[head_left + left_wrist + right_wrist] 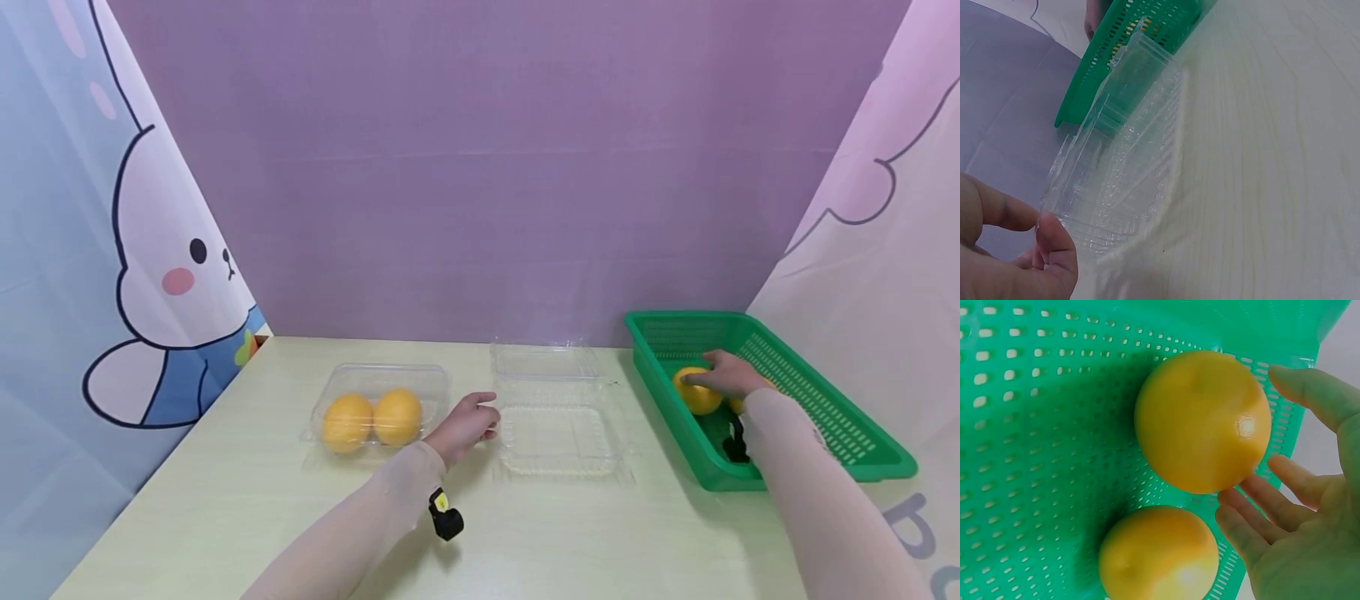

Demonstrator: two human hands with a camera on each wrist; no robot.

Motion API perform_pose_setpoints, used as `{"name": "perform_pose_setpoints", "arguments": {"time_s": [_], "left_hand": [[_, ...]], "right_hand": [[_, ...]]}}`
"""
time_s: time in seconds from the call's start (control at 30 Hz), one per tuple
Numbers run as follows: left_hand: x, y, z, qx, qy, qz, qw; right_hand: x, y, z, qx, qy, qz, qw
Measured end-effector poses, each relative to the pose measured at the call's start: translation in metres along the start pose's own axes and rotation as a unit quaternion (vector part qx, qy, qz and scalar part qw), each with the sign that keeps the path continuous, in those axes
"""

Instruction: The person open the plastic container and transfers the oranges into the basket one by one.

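My left hand is at the left edge of an open, hinged clear plastic container. In the left wrist view, thumb and index finger pinch the rim of this clear container. My right hand reaches into the green basket over an orange. Seen from the right wrist, the fingers are spread beside that orange, fingertips right at its underside and the thumb apart from it. A second orange lies close by in the basket.
Left of my left hand, a lidded clear container holds two oranges. The light wooden table ends at a purple backdrop, with printed cloths on both sides. A small black device is on my left wrist.
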State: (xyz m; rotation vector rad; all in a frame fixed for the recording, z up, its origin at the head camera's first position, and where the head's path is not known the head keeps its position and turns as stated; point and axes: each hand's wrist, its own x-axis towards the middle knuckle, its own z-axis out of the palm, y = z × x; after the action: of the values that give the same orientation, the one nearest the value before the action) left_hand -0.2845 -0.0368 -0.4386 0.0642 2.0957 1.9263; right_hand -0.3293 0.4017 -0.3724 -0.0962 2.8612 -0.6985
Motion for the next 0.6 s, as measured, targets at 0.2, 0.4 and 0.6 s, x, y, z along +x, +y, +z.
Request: {"name": "perform_pose_setpoints", "arguments": {"time_s": [0.2, 0.4, 0.6], "left_hand": [[0.000, 0.001, 0.001, -0.012, -0.003, -0.001, 0.9999], [0.001, 0.002, 0.002, -0.026, -0.005, -0.003, 0.9996], [0.000, 0.003, 0.002, -0.044, -0.014, -0.005, 0.9989]], "right_hand": [[0.001, -0.005, -0.001, 0.000, 0.019, -0.008, 0.9998], [0.004, -0.014, -0.001, 0.011, 0.019, -0.023, 0.9995], [0.006, -0.024, -0.003, 0.016, 0.026, -0.041, 0.9987]]}}
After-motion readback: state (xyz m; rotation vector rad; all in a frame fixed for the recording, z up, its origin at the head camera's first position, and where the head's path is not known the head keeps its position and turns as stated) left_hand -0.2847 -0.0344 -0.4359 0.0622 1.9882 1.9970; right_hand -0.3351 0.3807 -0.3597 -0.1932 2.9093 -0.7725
